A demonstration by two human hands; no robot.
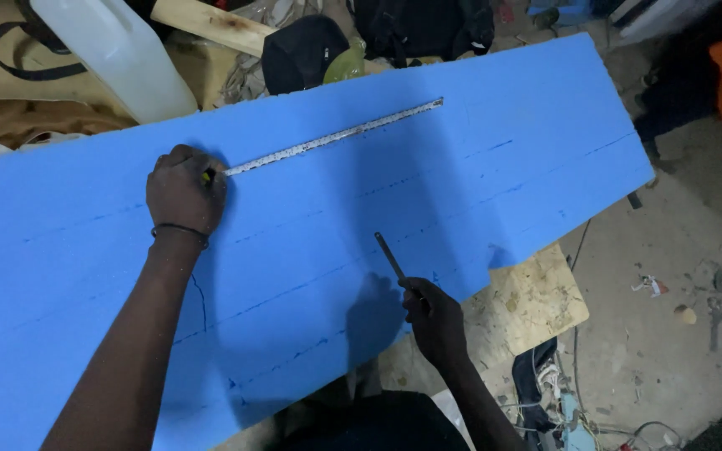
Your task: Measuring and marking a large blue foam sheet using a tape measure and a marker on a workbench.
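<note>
One blue foam board. One tape measure. One thin blade. Two hands: left hand, right hand. One white jug. One black cap.

The foam board is bright blue with thin dark lines drawn along it. The tape blade is silver-grey. The far left jug is translucent white.

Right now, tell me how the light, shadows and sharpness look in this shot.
Head view: dim, bluish, even light with no glare; the blue foam board is brightest, the surroundings murky. Soft shadows spread under the left hand, which holds the tape measure, and beside the right hand, which holds a thin blade. Focus is fair at centre; floor clutter at the edges is soft and grainy.
</note>
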